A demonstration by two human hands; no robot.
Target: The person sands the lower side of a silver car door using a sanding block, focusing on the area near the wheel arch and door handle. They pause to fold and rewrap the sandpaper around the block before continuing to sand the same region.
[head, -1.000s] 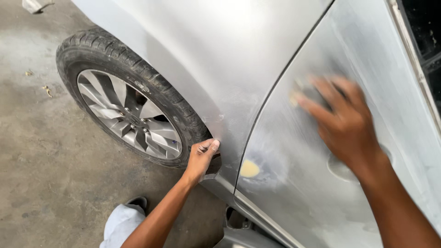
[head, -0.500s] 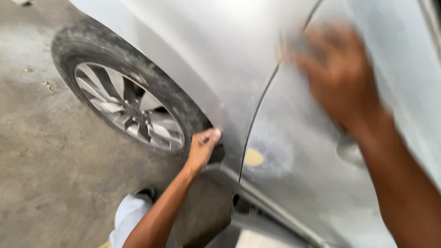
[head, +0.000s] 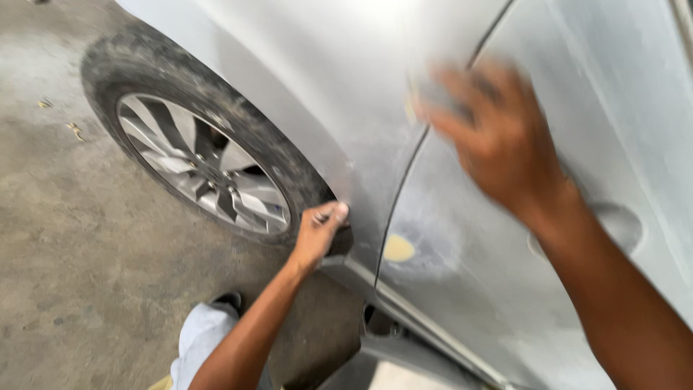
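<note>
My right hand (head: 505, 144) is blurred with motion and presses a small greyish sanding pad (head: 432, 94) flat against the silver car body, right over the seam between the rear fender (head: 339, 79) and the door (head: 621, 94). My left hand (head: 321, 230) is lower down, its fingers curled around the edge of the wheel arch beside the tyre. A round yellowish filler spot (head: 398, 248) sits on the dull sanded door just below and between the two hands.
A wheel with a silver spoked rim (head: 206, 170) stands to the left on the concrete floor (head: 72, 253). A dark mud flap (head: 317, 339) hangs under my left hand. My white trouser leg (head: 202, 336) and dark shoe (head: 229, 298) are at the bottom.
My right hand has swept with the pad left and upward from the middle of the door to the fender seam. My left hand has kept its hold on the wheel arch edge.
</note>
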